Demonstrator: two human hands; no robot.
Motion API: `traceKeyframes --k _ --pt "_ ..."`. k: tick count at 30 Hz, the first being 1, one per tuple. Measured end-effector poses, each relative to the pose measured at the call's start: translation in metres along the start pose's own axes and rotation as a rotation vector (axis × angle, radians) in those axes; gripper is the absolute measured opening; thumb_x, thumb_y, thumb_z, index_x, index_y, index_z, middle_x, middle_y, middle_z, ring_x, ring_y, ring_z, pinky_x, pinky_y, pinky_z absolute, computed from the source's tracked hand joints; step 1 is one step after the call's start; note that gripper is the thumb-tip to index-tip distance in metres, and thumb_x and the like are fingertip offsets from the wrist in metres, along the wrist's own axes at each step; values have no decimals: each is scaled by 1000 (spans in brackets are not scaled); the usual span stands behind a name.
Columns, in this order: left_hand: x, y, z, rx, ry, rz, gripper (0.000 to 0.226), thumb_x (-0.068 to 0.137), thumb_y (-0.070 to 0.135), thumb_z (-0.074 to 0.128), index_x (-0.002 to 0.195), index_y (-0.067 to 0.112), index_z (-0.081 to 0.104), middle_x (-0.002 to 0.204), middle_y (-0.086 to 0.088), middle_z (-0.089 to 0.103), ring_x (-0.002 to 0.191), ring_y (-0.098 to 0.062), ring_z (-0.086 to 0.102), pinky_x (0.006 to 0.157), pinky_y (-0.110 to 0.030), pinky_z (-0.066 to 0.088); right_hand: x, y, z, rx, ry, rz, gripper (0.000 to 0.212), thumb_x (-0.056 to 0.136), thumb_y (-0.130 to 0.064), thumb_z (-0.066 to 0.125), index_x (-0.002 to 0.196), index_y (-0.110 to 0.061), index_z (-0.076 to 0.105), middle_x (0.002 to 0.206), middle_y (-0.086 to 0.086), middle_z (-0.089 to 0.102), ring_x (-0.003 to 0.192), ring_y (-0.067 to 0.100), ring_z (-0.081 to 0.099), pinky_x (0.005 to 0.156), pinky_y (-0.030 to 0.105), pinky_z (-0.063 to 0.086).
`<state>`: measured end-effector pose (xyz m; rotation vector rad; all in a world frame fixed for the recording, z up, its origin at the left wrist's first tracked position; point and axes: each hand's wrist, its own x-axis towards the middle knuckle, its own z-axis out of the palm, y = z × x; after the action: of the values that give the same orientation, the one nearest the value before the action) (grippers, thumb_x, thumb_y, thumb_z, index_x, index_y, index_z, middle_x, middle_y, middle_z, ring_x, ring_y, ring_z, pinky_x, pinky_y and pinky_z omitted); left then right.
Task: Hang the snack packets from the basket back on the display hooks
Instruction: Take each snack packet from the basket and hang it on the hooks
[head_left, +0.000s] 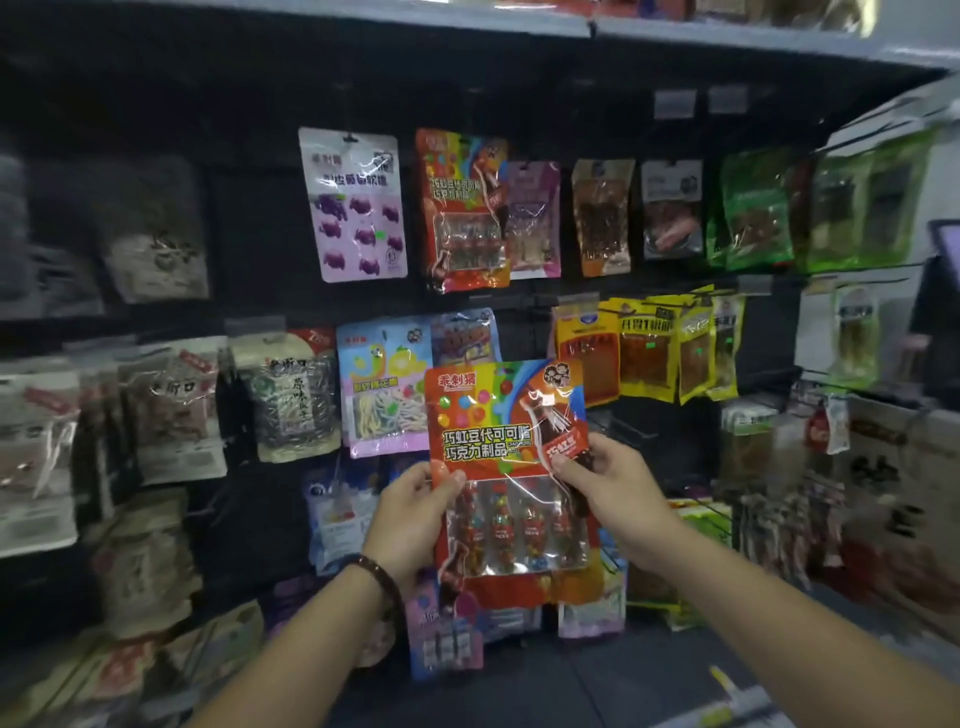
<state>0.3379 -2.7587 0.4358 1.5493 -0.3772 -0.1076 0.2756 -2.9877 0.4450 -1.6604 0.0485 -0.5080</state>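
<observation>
Dark display wall (249, 130), crowded with hanging snacks. Before its centre, the left hand (415, 512) and right hand (608, 483) pinch the orange chocolate packet (506, 415) by its side edges, upright. A matching packet (462, 208) hangs nearer the wall's top edge. The next move, I'd judge, is lifting this one's hole onto that hook.

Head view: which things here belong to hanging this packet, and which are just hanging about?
Job: orange candy packet, gripped by left hand and right hand; matching packet hanging in the top row.
Not the job: purple gummy packet, yellow packets, green packets, wrist bracelet.
</observation>
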Motion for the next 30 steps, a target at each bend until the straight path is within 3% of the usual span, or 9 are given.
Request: traceKeyframes --k 3,5,7,12,20,23,25,27,30 --pt "12 24 -5 43 35 29 33 100 43 68 78 20 59 60 4 56 54 -18 53 58 -30 48 15 -20 -1 -15 -9 -30 16 104 -20 72 118 -21 77 110 -4 84 104 17 80 104 50 60" --pt "18 41 -7 22 24 21 29 98 49 69 84 23 68 77 -7 75 69 -33 65 71 -47 59 22 -34 -1 -6 -12 -43 18 104 -19 71 121 -19 77 110 -6 84 102 12 79 99 40 61" --pt "24 58 -7 1 28 11 17 100 43 68 98 27 73 97 -5 82 80 -29 76 76 -49 62 32 -48 2 -2 -23 -44 17 105 -17 68 120 -17 76 106 -6 84 99 12 80 92 35 62" --pt "49 101 -8 28 45 36 18 103 29 67 111 14 72 100 -6 83 93 -29 81 86 -56 64 66 -81 10 -62 30 -105 10 106 -22 68 114 -25 71 103 -6 84 95 13 80 95 47 64" --pt "123 175 -19 231 108 192 24 103 39 64 100 21 79 97 -3 83 95 -35 79 92 -61 61 134 -150 21 -226 155 -309 85 104 -12 69 164 -54 26 125 -12 75 91 24 79 74 48 69" --pt "161 207 -24 275 188 325 32 96 48 68 121 28 67 113 6 81 102 -23 78 95 -53 62 167 -182 26 -325 150 -383 81 107 -14 65 166 -52 26 140 -7 69 70 3 73 50 21 55" --pt "185 227 -29 308 196 372 60 87 60 69 141 44 49 129 9 74 113 -23 75 96 -51 62 189 -203 29 -373 164 -408 78 108 -15 64 168 -46 26 135 -7 70 79 1 71 58 23 58" --pt "203 247 -29 282 135 419 55 99 43 68 144 56 39 127 11 73 106 -20 78 86 -44 66 211 -220 32 -384 178 -421 75 108 -15 63 169 -40 28 136 -8 67 97 7 71 73 29 65" --pt "231 271 -25 244 90 442 75 104 23 65 152 63 23 123 6 74 97 -21 80 76 -43 68 244 -238 30 -398 186 -411 70 108 -13 62 167 -37 32 119 -12 65 93 8 74 62 23 61"
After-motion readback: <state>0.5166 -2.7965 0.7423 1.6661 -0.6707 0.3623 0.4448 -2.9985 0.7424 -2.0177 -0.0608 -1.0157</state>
